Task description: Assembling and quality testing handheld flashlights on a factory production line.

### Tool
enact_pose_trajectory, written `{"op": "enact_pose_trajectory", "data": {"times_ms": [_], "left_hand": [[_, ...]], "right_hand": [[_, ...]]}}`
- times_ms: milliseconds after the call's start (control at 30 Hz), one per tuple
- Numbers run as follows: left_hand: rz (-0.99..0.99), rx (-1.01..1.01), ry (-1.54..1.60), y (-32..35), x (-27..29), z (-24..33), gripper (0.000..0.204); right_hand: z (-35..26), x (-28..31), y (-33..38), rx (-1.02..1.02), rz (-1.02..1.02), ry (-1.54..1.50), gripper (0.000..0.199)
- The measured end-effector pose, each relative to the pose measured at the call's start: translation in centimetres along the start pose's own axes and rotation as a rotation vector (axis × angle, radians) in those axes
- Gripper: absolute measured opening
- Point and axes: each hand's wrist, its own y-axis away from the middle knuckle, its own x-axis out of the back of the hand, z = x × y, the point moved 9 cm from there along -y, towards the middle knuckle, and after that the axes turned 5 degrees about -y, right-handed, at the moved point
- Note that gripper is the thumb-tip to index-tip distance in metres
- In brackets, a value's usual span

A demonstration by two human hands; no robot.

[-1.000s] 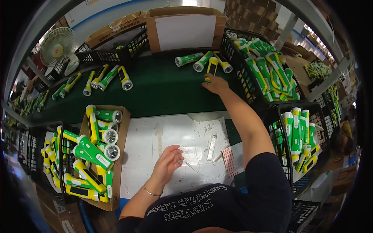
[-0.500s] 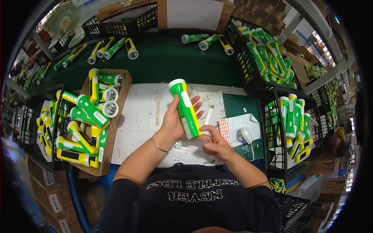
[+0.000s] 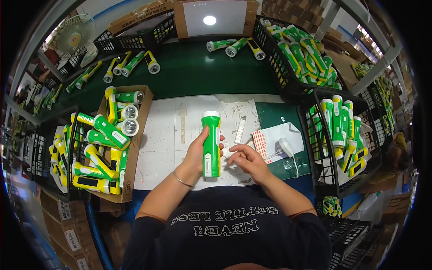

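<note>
Behind the white worktop runs a green surface, and at its far side a white panel now carries a bright round spot; half a second ago the panel showed none. The torch stands in the left hand, which grips its body above the worktop, its wide white head toward the panel. It was tilted before, with the right hand at its tail; now it is straighter, and that hand sits just beside it, empty, fingers loosely curled. The spot probably comes from this torch, which would mean that it is lit and working. A second ago four torches lay near the panel; three torches lie there now. The carton at left holds more, as does the crate at right.
</note>
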Motion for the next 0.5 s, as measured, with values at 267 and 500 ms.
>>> {"op": "enact_pose_trajectory", "data": {"times_ms": [267,500], "left_hand": [[0.087,-0.058,-0.12,0.2,0.0,0.0,0.037],[0.092,-0.278,-0.512,1.5,-2.2,2.2,0.03]], "right_hand": [[-0.3,1.5,0.4,0.047,0.169,0.402,0.022],[-5.4,-4.4,0.9,0.624,0.155,1.338,0.011]]}}
